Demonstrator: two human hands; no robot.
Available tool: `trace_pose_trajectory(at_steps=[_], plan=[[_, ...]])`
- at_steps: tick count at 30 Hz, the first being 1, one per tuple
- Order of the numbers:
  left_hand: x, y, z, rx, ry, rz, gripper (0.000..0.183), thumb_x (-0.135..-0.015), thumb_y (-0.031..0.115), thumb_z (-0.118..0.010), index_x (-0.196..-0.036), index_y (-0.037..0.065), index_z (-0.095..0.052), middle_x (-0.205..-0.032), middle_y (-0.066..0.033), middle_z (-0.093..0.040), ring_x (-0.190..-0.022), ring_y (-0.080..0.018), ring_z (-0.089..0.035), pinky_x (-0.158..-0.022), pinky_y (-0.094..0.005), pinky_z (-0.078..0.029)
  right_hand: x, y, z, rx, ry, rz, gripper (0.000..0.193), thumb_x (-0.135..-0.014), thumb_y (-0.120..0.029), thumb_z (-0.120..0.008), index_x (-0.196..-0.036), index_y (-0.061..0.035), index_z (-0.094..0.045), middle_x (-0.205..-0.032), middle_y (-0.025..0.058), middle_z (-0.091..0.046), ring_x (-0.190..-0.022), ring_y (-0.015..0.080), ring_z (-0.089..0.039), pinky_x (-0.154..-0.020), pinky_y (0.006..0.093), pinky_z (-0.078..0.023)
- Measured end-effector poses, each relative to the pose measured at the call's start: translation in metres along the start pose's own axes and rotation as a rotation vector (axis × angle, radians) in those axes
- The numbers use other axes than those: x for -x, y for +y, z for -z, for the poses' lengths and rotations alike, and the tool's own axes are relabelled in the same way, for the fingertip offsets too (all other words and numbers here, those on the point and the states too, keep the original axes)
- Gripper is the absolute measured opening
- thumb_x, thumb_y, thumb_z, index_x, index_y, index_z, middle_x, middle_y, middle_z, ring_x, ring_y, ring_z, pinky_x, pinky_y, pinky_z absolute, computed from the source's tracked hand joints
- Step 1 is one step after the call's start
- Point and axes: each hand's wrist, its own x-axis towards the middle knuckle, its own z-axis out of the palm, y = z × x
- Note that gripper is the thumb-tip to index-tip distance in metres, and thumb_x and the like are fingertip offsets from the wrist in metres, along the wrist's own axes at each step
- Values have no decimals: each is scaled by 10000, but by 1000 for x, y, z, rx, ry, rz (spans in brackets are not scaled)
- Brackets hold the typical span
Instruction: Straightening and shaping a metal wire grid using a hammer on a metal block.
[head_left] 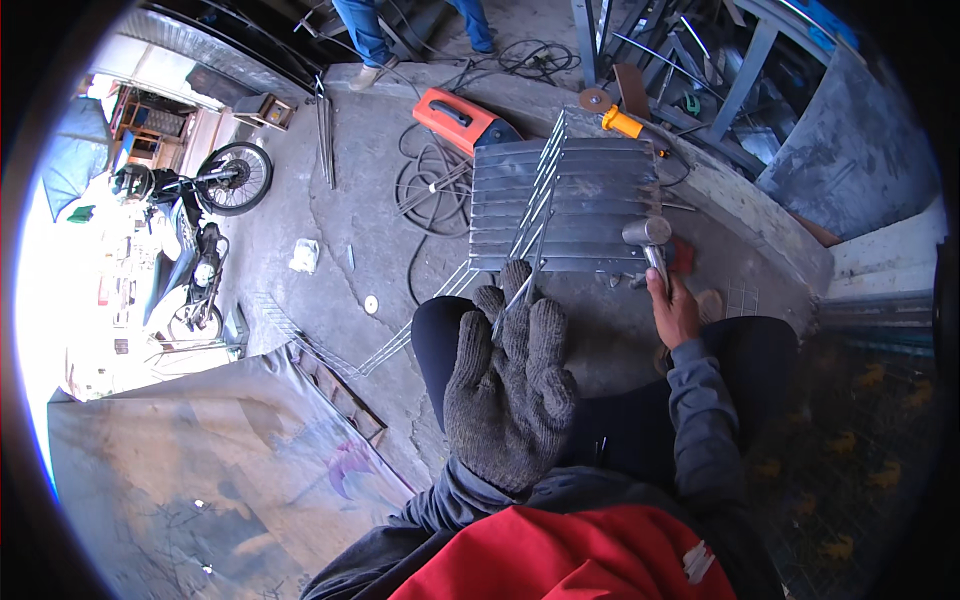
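Note:
My left hand [510, 395], in a grey knitted glove, is at the near edge of a low bench of dark metal slats [600, 190]. Its fingers are around a narrow strip of welded wire mesh [540, 205], which slants up across the slats. More of the wire strip runs down to the left beside my knee and bends along the floor; whether it is all one piece I cannot tell. In my bare right hand [676, 312] is a hammer [648, 235], gripped by its handle, its metal head over the bench's right near corner.
Beyond the bench lie an orange machine with a black handle [465, 120], coiled cable [430, 185] and a yellow angle grinder [622, 123]. A motorcycle [190, 230] stands at left. Metal frames [740, 80] lean at the far right. Another person's legs [365, 30] show at the top.

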Motion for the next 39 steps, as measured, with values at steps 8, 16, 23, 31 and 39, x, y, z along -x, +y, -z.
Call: trace_pose_trajectory(at_steps=[8, 16, 23, 31, 39], plan=[[4, 8, 0, 63, 128, -95, 443, -1082, 402, -298, -1433, 215, -494, -1527, -37, -437, -1348, -258, -492, -1015, -519, -479, 0, -1, -1, 10, -3, 25, 512, -969, -535, -543, -1068, -41, -636, -872, 201, -676, -850, 403, -662, -739, 439, -488], [9, 5, 6, 71, 41, -47, 447, -1079, 423, -304, -1408, 213, -521, -1532, 10, -434, -1350, -263, -490, -1032, -495, -465, 0, -4, -1, -9, -11, 2, 538, -975, -542, -525, -1128, -38, -636, -949, 227, -682, -935, 426, -655, -789, 447, -489], [6, 1, 14, -253, 102, -81, 468, -1070, 450, -315, -1336, 168, -577, -1379, -100, -581, -1268, -303, -557, -957, -499, -495, 0, -1, 0, 31, -38, -11, 554, -976, -550, -515, -1154, -40, -635, -989, 235, -678, -969, 426, -647, -817, 452, -485], [-1, 40, 23, -1513, 12, -311, 513, -1070, 455, -330, -872, 41, -559, -817, -89, -546, -717, -208, -519, -662, -362, -432, -2, 5, -2, -3, -44, -63, 546, -985, -535, -515, -1142, -30, -648, -957, 210, -685, -914, 372, -663, -803, 426, -486], [-7, 33, -7, -2521, -514, -294, 95, -844, 128, -641, -796, 47, -628, -748, -132, -588, -679, -349, -582, -617, -421, -420, -2, 6, -4, -42, -58, -99, 545, -981, -540, -526, -1091, -25, -663, -881, 151, -689, -847, 291, -668, -774, 389, -488]])
